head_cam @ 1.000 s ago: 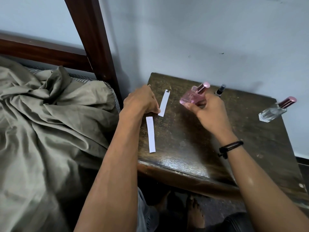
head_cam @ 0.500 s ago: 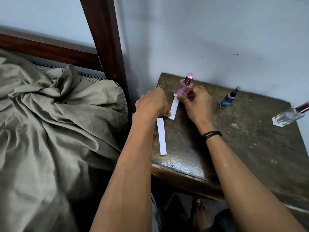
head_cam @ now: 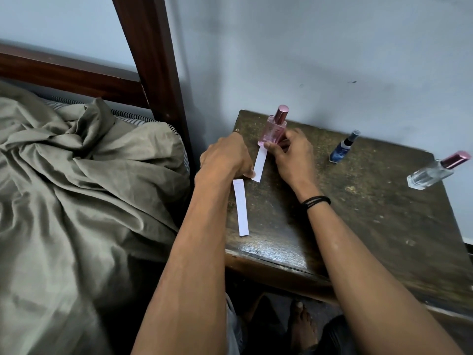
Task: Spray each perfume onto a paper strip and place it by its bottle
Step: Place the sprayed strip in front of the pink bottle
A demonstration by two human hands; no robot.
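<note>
Pink perfume bottle (head_cam: 273,130), airborne 1 s ago, now upright at far end of paper strip (head_cam: 259,165), right hand (head_cam: 289,155) fingers curled round it; left hand (head_cam: 225,157) pinches near end. Pairing 1 nearly done.

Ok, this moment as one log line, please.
right hand holds pink bottle | left hand pinches paper strip | second strip lies free

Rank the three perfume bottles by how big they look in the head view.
Largest: clear bottle and pink bottle, alike; wide-angle stretch at the edge leaves them unranked.
Smallest: blue bottle.
</note>
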